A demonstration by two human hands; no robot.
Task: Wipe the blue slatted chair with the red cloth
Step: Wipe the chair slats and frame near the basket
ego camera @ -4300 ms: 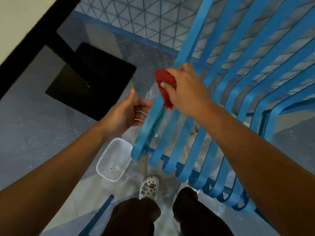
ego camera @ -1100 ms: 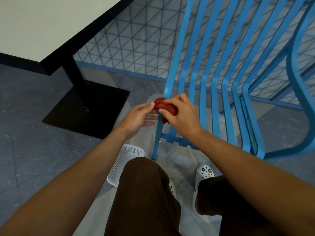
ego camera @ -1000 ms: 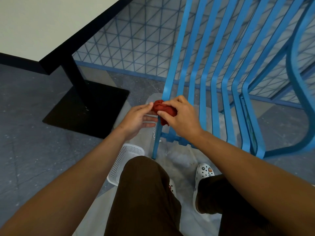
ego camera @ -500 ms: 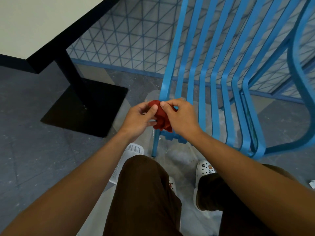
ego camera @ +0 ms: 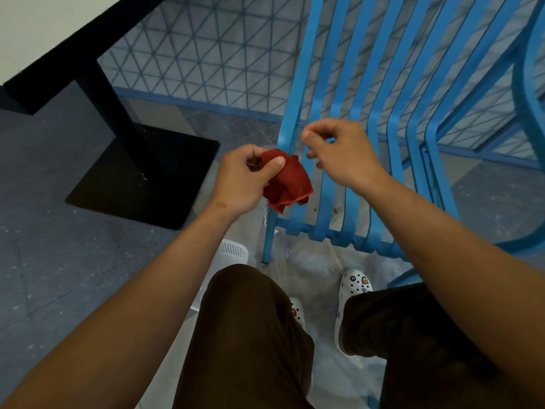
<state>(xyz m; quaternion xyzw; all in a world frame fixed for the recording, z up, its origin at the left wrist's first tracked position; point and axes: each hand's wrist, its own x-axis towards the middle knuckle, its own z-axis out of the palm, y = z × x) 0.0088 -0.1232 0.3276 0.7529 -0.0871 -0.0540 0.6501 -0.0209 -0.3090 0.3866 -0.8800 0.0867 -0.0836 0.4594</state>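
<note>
The blue slatted chair stands in front of me, its slats running from the top of the view down to the seat's front edge. My left hand grips the bunched red cloth, which hangs just in front of the chair's leftmost slats near the seat. My right hand hovers over the seat slats to the right of the cloth, fingers loosely curled and apart, holding nothing. Brownish specks lie on the seat slats below that hand.
A white perforated basket sits on the floor by my left knee. A table with a black post and square base stands at the left. A blue mesh fence runs behind the chair. My legs and white clogs are below.
Both hands held the cloth together a moment ago; now the right hand has let go and lifted away to the right, leaving the cloth in the left hand alone.
</note>
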